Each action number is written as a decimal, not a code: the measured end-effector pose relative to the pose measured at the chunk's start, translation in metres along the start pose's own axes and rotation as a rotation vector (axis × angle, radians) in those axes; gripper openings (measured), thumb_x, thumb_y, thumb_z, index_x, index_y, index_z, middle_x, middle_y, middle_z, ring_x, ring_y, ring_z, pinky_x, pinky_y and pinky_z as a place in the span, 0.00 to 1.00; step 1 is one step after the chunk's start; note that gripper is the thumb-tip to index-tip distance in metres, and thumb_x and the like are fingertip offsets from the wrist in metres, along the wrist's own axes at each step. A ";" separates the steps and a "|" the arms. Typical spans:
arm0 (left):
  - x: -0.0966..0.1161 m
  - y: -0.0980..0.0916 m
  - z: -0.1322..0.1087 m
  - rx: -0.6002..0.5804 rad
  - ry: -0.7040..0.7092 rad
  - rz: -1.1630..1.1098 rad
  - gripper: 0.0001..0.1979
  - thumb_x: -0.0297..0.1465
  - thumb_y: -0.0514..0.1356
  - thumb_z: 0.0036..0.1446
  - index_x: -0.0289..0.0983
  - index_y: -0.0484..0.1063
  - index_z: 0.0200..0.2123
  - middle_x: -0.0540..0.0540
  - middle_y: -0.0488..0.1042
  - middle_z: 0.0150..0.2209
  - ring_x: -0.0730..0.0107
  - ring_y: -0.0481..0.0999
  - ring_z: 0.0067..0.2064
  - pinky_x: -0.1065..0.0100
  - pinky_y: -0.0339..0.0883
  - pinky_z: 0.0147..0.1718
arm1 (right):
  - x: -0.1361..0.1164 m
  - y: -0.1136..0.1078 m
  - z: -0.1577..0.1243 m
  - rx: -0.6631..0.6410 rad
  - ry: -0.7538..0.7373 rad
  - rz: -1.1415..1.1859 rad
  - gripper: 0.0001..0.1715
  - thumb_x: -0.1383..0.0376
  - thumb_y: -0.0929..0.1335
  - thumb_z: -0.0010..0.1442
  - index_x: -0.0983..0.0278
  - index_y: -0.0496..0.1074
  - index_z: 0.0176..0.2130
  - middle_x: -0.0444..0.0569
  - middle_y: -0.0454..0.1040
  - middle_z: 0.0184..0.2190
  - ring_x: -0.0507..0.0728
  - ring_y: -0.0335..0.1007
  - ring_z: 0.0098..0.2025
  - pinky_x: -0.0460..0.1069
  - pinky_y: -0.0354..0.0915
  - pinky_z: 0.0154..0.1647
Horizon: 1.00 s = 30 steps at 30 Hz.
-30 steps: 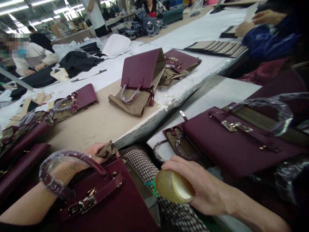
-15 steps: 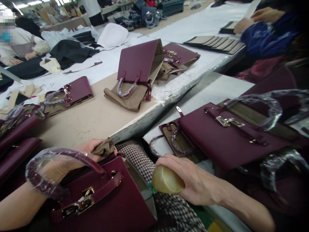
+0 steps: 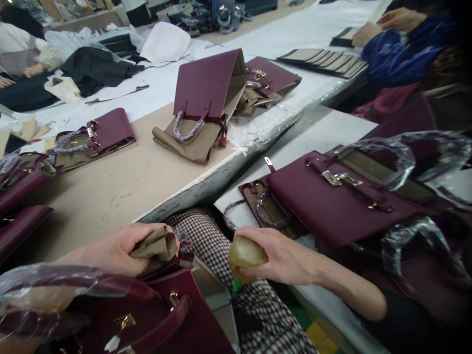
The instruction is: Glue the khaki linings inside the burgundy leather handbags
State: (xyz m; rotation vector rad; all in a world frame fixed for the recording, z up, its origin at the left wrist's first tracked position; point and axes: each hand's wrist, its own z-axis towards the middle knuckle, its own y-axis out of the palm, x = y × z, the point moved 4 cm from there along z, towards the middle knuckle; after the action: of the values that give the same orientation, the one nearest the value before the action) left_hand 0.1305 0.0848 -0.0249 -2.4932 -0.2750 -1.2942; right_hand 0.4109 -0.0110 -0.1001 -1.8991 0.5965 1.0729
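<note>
Left hand pinches a bunched tan fabric lining at the mouth of the burgundy leather handbag on the lap, its handle film-wrapped. Right hand is closed around a small rounded translucent yellowish bottle. More burgundy bags lie on the bench beyond.

— What's that in the right hand?

— A small yellowish bottle, translucent, lying sideways in the fist, its blunt end facing left above the checked lap.

— And the left hand?

— Pinching a bunched fold of tan lining that sticks up out of the burgundy handbag. The bag stands at the tabletop's near edge, its mouth open, gold clasp on the front strap, its handle wrapped in clear plastic.
</note>
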 end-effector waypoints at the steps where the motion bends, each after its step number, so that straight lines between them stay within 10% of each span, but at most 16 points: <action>1: 0.006 0.003 -0.003 -0.005 0.000 0.016 0.11 0.25 0.61 0.56 0.37 0.75 0.43 0.51 0.76 0.39 0.71 0.72 0.38 0.73 0.67 0.39 | 0.002 0.000 0.000 0.011 0.023 0.011 0.27 0.61 0.80 0.57 0.61 0.74 0.53 0.46 0.80 0.44 0.64 0.77 0.46 0.56 0.66 0.48; 11: 0.026 0.029 -0.050 0.044 -0.120 0.121 0.12 0.25 0.59 0.59 0.42 0.75 0.45 0.53 0.78 0.43 0.67 0.77 0.43 0.73 0.68 0.42 | 0.011 0.015 -0.025 0.151 0.105 0.089 0.31 0.58 0.78 0.58 0.60 0.71 0.57 0.48 0.79 0.49 0.64 0.76 0.47 0.56 0.67 0.49; 22: 0.033 0.035 -0.126 0.467 -0.074 0.490 0.10 0.31 0.58 0.65 0.50 0.74 0.46 0.60 0.80 0.47 0.70 0.80 0.46 0.75 0.68 0.46 | 0.006 -0.006 -0.026 0.380 0.210 0.595 0.32 0.46 0.76 0.60 0.60 0.70 0.54 0.45 0.75 0.37 0.54 0.68 0.29 0.47 0.68 0.22; 30: -0.011 0.074 -0.098 0.212 -0.072 0.239 0.11 0.26 0.53 0.71 0.48 0.67 0.50 0.52 0.75 0.52 0.66 0.75 0.52 0.69 0.66 0.53 | 0.010 0.000 -0.003 0.548 0.129 0.329 0.33 0.47 0.75 0.59 0.58 0.67 0.56 0.51 0.78 0.43 0.63 0.77 0.38 0.55 0.77 0.34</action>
State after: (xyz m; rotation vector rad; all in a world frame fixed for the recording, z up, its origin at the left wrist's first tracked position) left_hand 0.0730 -0.0196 0.0047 -2.3139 -0.1188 -1.0260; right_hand 0.4169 -0.0133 -0.1076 -1.4214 1.1765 0.8697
